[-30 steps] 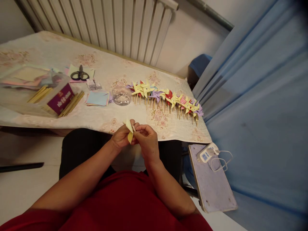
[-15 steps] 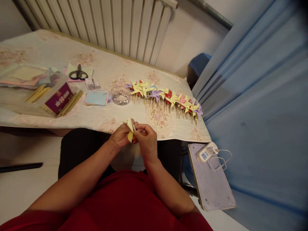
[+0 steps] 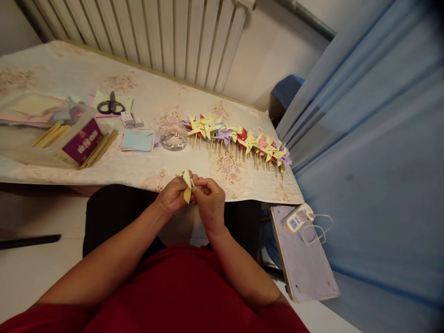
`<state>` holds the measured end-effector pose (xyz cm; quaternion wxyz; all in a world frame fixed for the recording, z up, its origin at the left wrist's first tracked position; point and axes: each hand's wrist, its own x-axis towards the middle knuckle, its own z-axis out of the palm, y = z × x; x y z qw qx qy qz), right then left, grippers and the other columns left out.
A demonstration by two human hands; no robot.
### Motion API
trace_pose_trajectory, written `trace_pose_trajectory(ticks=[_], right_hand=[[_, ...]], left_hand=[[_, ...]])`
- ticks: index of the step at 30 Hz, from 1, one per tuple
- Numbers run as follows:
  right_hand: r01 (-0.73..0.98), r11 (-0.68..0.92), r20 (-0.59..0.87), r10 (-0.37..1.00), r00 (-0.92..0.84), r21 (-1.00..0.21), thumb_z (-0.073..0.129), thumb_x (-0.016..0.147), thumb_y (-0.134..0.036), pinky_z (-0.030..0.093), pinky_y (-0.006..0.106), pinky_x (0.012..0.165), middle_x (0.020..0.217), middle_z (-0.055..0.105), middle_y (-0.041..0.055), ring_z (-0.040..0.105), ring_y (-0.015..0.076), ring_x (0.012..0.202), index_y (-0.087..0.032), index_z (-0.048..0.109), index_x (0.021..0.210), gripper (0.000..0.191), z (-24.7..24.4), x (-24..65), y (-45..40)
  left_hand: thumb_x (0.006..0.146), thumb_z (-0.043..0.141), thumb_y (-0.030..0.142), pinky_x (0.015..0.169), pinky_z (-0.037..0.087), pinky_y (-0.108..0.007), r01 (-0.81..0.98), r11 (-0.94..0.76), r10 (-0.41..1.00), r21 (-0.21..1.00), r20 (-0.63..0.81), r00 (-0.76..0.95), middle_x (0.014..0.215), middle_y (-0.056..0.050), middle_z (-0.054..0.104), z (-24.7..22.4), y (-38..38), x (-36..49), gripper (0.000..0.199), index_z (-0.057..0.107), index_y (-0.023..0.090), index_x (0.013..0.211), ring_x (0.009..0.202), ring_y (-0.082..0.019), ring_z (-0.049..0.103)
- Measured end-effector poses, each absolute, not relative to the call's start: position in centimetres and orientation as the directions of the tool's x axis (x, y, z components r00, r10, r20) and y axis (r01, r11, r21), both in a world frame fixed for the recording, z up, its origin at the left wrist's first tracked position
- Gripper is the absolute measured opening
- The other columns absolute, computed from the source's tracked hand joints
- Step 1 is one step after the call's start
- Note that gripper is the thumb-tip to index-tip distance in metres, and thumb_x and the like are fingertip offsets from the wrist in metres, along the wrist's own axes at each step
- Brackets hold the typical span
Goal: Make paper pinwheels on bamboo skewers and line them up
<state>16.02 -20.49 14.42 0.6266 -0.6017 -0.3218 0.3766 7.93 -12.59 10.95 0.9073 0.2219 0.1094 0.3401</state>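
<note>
A pale yellow paper pinwheel [image 3: 187, 178] is between my hands, just off the table's front edge. My left hand [image 3: 172, 194] is closed around it, with the folded blades poking up past the thumb. My right hand [image 3: 211, 199] pinches close behind the pinwheel, its fingertips against a short pale stick [image 3: 193, 182], most of which is hidden by the fingers. Beyond my hands, a clear round tub [image 3: 174, 139] holds small shiny metal pieces. Finished pinwheels [image 3: 224, 135] in yellow, purple, red and pink lie in a long row, their sticks pointing toward me.
At left, a clear plastic box [image 3: 52, 155] holds paper and sticks, with a bundle of wooden sticks [image 3: 99, 149] against it. Paper squares [image 3: 138, 140], small boxes [image 3: 132, 119] and scissors [image 3: 111, 105] lie near it. A power strip [image 3: 297, 217] sits on a stool [image 3: 305, 259] at right.
The whole view has shifted slightly. My hands keep the same grip on the pinwheel, with only tiny finger movement.
</note>
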Motion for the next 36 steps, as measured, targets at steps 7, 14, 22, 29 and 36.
trace_pose_trajectory(ticks=[7, 14, 22, 29, 36], right_hand=[[-0.013, 0.032, 0.020, 0.853, 0.522, -0.999, 0.069, 0.074, -0.029, 0.049, 0.023, 0.053, 0.064, 0.062, -0.0048, 0.057, 0.0129, 0.058, -0.025, 0.067, 0.077, 0.006, 13.3, 16.0, -20.4], [0.030, -0.021, -0.002, 0.853, 0.521, -0.999, 0.069, 0.075, -0.032, 0.052, 0.025, 0.057, 0.067, 0.064, -0.0029, 0.061, 0.0156, 0.065, -0.025, 0.067, 0.080, 0.008, 13.1, 16.2, -20.4], [-0.008, 0.022, 0.015, 0.859, 0.511, -1.000, 0.065, 0.075, -0.026, 0.051, 0.023, 0.057, 0.068, 0.063, -0.0041, 0.059, 0.0129, 0.061, -0.024, 0.067, 0.080, 0.005, 12.6, 16.0, -20.3], [-0.014, 0.006, -0.003, 0.845, 0.535, -1.000, 0.066, 0.075, -0.028, 0.053, 0.025, 0.060, 0.067, 0.064, -0.0037, 0.061, 0.0139, 0.064, -0.024, 0.067, 0.080, 0.006, 13.0, 15.8, -20.2], [0.130, 0.041, 0.104, 0.842, 0.529, -0.991, 0.065, 0.079, -0.025, 0.053, 0.026, 0.062, 0.068, 0.062, -0.0028, 0.061, 0.0147, 0.067, -0.023, 0.067, 0.080, 0.003, 12.8, 15.5, -20.6]], left_hand=[[0.064, 0.078, 0.002, 0.052, 0.052, -0.019, -0.585, 0.658, 0.682, 0.474, -0.045, 0.730, 0.065, 0.003, 0.054, 10.4, -12.4, 7.9, 0.033, 0.048, 0.016, 0.063, 0.057, -0.010, 0.059], [0.067, 0.075, 0.002, 0.056, 0.055, -0.021, -0.576, 0.673, 0.675, 0.464, -0.065, 0.735, 0.066, 0.004, 0.053, 9.8, -12.1, 7.8, 0.031, 0.049, 0.017, 0.066, 0.059, -0.011, 0.059], [0.067, 0.077, 0.006, 0.046, 0.050, -0.020, -0.560, 0.649, 0.666, 0.515, -0.030, 0.745, 0.065, 0.003, 0.055, 9.7, -12.1, 7.7, 0.030, 0.050, 0.017, 0.066, 0.054, -0.011, 0.058], [0.063, 0.080, 0.006, 0.050, 0.054, -0.022, -0.550, 0.648, 0.683, 0.526, -0.084, 0.725, 0.070, 0.002, 0.059, 10.2, -12.1, 7.7, 0.027, 0.057, 0.017, 0.074, 0.059, -0.013, 0.061], [0.062, 0.081, 0.005, 0.057, 0.053, -0.021, -0.585, 0.654, 0.673, 0.479, -0.017, 0.740, 0.065, 0.004, 0.054, 9.2, -11.8, 7.5, 0.032, 0.051, 0.017, 0.064, 0.059, -0.010, 0.058]])
